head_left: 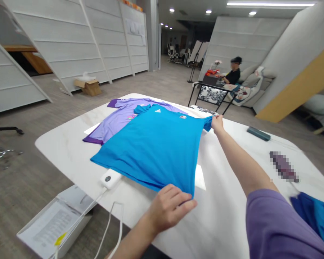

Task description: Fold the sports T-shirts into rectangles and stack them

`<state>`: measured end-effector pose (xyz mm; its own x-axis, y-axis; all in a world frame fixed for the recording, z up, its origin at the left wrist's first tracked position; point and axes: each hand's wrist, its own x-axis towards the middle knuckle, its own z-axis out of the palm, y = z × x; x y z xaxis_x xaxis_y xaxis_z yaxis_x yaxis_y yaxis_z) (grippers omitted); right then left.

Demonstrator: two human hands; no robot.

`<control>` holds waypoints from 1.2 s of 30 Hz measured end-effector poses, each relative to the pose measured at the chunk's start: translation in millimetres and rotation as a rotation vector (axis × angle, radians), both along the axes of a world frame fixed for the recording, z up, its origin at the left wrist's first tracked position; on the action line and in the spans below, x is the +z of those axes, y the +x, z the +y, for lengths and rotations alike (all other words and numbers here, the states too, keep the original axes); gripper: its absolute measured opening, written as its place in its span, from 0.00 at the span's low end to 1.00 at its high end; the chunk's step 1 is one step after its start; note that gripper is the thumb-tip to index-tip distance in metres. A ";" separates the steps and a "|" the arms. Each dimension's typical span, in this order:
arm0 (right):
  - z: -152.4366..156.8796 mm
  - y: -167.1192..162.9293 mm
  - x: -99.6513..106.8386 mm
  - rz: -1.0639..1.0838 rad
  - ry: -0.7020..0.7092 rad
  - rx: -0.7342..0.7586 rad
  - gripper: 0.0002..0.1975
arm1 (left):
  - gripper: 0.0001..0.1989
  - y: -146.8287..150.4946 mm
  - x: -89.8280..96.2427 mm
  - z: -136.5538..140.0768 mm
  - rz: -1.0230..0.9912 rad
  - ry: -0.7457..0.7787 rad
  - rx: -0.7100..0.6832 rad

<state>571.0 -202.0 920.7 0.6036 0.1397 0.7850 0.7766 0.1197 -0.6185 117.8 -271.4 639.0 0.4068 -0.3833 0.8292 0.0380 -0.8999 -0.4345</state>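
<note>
A blue T-shirt (151, 144) lies spread on the white table, its neck end away from me and its hem toward me. My right hand (217, 123) reaches far out and pinches the sleeve at its far right. At the near right corner of the hem, my left hand (171, 208) has its fingers closed on the cloth. Beneath the blue shirt's left side, a lilac T-shirt (110, 124) shows, with a dark purple piece of cloth (91, 138) under its edge. A white controller box (110, 178) with a cable sits by the hem.
On the white table (59, 147), a dark green case (258, 133) and a blurred-out object (283, 166) lie to the right. More blue cloth (315, 216) is at the lower right. An open white box (56, 219) sits below the left edge. A chair (213, 94) and a seated person (232, 75) are beyond.
</note>
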 end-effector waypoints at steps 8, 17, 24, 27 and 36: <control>-212.3 88.4 -163.9 0.087 -0.150 -0.192 0.13 | 0.16 107.7 -104.5 -138.8 0.580 -0.063 -0.229; -331.1 -36.2 -377.8 -0.393 -0.520 -0.112 0.43 | 0.25 75.6 -65.0 -91.1 0.483 -0.318 0.007; -353.4 -85.3 -455.1 -0.484 -0.685 -0.106 0.51 | 0.35 6.6 -84.3 21.3 0.325 -0.337 0.488; -359.0 -73.1 -451.5 -0.499 -0.681 -0.096 0.50 | 0.39 -23.5 -104.5 29.2 0.307 -0.370 0.541; -391.5 -76.3 -449.9 -0.483 -0.729 -0.022 0.57 | 0.35 -101.0 -120.8 22.5 0.169 -0.389 0.623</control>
